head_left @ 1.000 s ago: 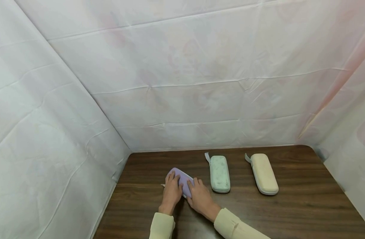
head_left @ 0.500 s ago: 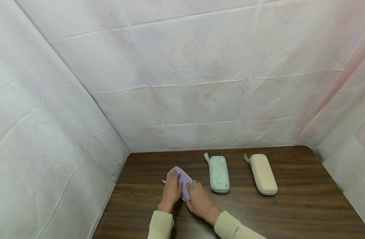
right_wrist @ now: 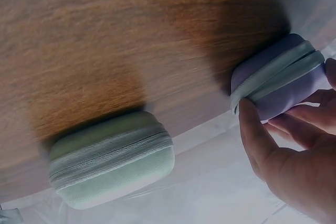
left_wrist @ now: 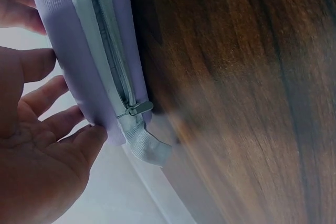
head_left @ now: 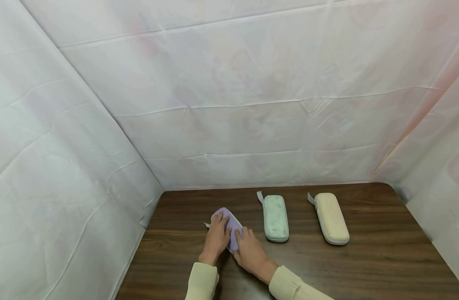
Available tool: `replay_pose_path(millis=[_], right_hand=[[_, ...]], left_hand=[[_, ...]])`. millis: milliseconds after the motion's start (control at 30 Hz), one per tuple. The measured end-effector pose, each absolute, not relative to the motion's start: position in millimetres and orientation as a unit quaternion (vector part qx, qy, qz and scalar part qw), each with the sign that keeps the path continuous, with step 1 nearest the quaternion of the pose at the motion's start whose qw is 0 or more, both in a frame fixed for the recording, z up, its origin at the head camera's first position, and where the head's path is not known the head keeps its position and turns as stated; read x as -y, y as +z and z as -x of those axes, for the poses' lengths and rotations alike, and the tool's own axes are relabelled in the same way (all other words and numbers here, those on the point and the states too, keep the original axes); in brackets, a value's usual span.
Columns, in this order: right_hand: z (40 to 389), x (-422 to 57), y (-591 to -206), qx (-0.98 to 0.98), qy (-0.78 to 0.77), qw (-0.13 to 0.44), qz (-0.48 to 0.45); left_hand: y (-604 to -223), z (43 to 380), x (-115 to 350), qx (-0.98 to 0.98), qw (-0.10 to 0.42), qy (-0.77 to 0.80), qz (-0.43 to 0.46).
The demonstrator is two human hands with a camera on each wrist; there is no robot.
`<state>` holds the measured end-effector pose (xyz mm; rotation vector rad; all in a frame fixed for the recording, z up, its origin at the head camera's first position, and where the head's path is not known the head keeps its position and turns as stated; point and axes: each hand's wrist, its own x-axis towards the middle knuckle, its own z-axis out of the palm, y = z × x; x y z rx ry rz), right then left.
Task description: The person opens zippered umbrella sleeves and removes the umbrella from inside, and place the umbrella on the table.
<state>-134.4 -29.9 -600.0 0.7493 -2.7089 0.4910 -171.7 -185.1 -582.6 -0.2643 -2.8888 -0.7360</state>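
Observation:
A purple zippered case [head_left: 233, 224] lies slantwise on the table under both hands. My left hand [head_left: 216, 241] rests across its lid, fingertips on the lid near the strap end in the left wrist view. There a grey fabric strap [left_wrist: 149, 148] sticks out beside the zipper pull [left_wrist: 140, 108], and a dark gap runs between the zipper tapes behind it. My right hand [head_left: 252, 252] grips the near end. In the right wrist view its thumb [right_wrist: 251, 124] presses at the zipper band, with the other fingers [right_wrist: 302, 124] on the lid side.
To the right lies a mint-green case [head_left: 276, 218] with a grey strap, and farther right a cream case [head_left: 332, 218]. All rest on a dark wood table [head_left: 387, 250]. White sheeting [head_left: 229, 104] encloses its back and sides.
The purple case has shifted slightly away from me and turned a little, its strap moving up. Both hands stay on it, moving slightly with it. The other two cases keep their places.

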Motion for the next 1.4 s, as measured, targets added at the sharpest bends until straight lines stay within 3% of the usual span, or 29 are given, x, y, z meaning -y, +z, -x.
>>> replay_pose_path(millis=[767,1067,1400], right_hand=[[129,37,-604,0.943,0.169,0.157,-0.241],[126,41,-603,0.942,0.192,0.149,-0.233],[123,47,-606,0.941,0.196,0.168,-0.22]], left_hand=[[-585,180,185,0.951,0.06,-0.276,0.123],[-579,183,184,0.947,0.025,-0.299,0.116],[-577,185,183,0.937,0.035,-0.315,0.145]])
